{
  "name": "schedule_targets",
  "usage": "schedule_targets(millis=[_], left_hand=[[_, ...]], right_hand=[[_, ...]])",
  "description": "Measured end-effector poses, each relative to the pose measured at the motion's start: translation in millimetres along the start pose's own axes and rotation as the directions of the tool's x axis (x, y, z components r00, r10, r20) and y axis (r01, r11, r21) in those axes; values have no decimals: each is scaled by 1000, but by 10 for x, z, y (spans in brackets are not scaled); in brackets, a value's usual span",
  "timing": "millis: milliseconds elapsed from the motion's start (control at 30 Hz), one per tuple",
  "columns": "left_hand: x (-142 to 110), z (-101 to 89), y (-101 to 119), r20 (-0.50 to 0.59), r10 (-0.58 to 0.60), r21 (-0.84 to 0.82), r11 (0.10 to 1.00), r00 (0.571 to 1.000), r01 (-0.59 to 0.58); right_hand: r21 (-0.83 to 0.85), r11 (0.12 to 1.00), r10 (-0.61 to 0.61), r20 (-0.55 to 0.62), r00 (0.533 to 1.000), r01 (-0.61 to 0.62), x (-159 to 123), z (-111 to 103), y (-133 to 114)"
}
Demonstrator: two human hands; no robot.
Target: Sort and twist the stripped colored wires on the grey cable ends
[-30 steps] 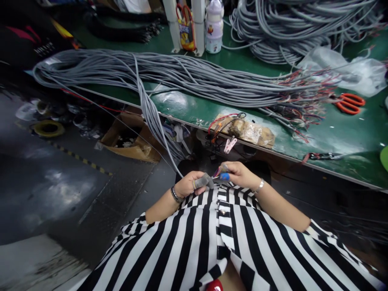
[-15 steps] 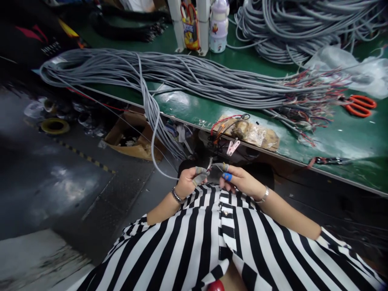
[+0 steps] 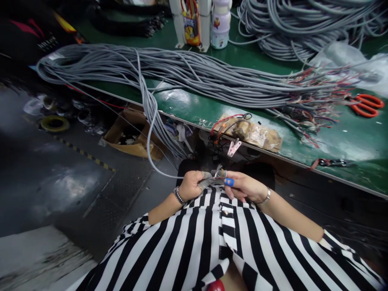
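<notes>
**Pinching a gray cable (image 3: 149, 150) near its end, above the lap**

The left hand (image 3: 191, 186) holds the cable close to its frayed tip, thumb and forefinger closed on it. The right hand (image 3: 247, 186), with a blue wrap (image 3: 229, 182) on one digit, meets it there; its thumb and forefinger are slightly parted beside the loose wires (image 3: 217, 171), too small to tell whether they grip. From the left hand, the cable curves up to a bunch hanging over the edge of the green table (image 3: 333, 141). On the table lie a long bundle of cables (image 3: 212, 76) and orange-handled scissors (image 3: 367, 106), near the bundle's stripped ends.
</notes>
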State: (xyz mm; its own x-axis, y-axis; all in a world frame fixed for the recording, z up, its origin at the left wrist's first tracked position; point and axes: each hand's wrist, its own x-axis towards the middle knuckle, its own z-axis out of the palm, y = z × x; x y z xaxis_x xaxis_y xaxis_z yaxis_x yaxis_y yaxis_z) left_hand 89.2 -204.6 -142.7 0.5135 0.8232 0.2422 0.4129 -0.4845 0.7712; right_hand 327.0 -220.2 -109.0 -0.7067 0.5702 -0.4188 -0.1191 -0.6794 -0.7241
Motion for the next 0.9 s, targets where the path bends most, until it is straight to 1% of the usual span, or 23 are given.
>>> schedule_targets(millis=[67,167,333,433,500,567,633,667,700,733,767,800,833,867,900], left_hand=[[6,7,4,19,-10,9,1000,1000,10],[15,12,10,29,-55,2,998,998,55],[21,12,8,46,-107,-62,992,993,110],[28,15,7,83,-123,-153,979,989,135],[34,21,7,97,-148,-210,964,984,165],[36,24,18,113,-183,-246,947,977,206],[24,8,54,114,-221,-284,927,969,245],[9,-11,84,114,-235,-306,916,965,259],[-12,-38,120,125,-239,-333,904,963,268],[-39,-70,159,147,-234,-364,891,961,272],[-70,-103,194,173,-226,-401,873,959,278],[-101,-134,220,191,-227,-447,846,955,290],[-129,-158,234,191,-242,-501,809,951,307],[-149,-172,233,166,-278,-563,761,946,322],[-161,-176,219,121,-329,-628,705,936,329]], right_hand=[[15,1000,5,1,1000,-5,9,-3,-4],[38,999,8,-18,1000,-7,30,-3,2],[83,997,1,-60,998,4,74,-15,20],[113,993,-21,-157,987,40,118,-8,26],[114,992,-27,-244,969,56,167,12,37],[99,993,-32,-317,948,66,238,26,58],[60,997,-30,-365,931,56,321,3,84],[23,998,-36,-414,910,50,360,-32,97],[-20,999,-47,-476,878,42,394,-84,109],[-72,997,-72,-548,833,39,418,-148,120],[-132,991,-115,-669,735,34,429,-217,131],[-153,988,-128,-706,696,27,426,-282,142],[-169,985,-142,-720,679,27,410,-331,152],[-188,982,-159,-726,670,29,382,-357,160],[-213,977,-176,-711,681,31,345,-355,163]])
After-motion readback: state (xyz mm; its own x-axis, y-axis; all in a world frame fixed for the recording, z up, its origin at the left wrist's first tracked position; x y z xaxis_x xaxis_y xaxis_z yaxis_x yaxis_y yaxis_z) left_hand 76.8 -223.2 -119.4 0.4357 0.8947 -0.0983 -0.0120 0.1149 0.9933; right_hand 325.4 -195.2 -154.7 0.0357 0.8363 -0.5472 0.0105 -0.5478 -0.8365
